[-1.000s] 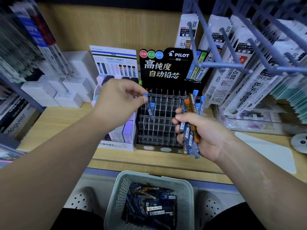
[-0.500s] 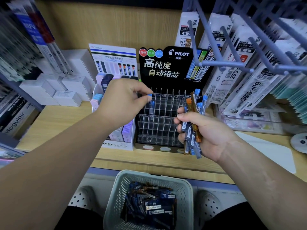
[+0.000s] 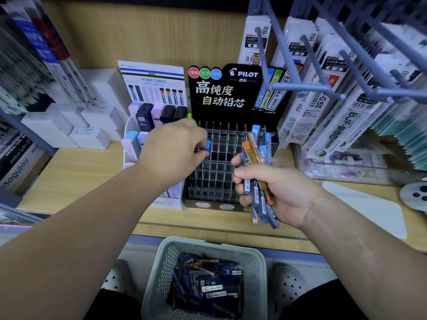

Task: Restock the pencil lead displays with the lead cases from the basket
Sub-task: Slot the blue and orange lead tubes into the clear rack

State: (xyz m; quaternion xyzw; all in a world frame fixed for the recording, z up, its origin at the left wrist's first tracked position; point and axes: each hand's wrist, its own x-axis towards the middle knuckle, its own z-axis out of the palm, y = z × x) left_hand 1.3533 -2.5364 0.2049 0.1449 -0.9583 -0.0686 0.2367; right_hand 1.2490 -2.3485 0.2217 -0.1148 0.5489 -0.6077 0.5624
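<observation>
Pinching a blue-capped lead case point(image 3: 208, 145) with its fingers clamped on the cap, the left hand point(image 3: 171, 144) holds it over the far left slots of the clear slotted display point(image 3: 219, 181). Whether the case's lower end already sits in a slot cannot be told, since the hand hides it. Just right of it, the right hand point(image 3: 284, 190) grips a bundle of lead cases point(image 3: 256, 158), fingers curled round the middle. The bundle stands roughly upright in front of the display's right side, with blue caps and one orange case showing at the top.

A black header card point(image 3: 221, 93) with white and gold lettering rises behind the slots. The display stands on a wooden worktop point(image 3: 80, 174). Touching its left side is a white stand point(image 3: 152, 88) holding pastel and dark cases, and further left lie stacked white boxes point(image 3: 92, 121). To the right, packaged refills point(image 3: 323, 88) hang from grey hooks point(image 3: 288, 42).

Nearest the person, below the worktop's edge, a pale perforated basket point(image 3: 157, 285) holds a loose heap of more lead cases point(image 3: 208, 282), mostly dark blue. A white perforated shoe point(image 3: 288, 282) shows beside its right wall.
</observation>
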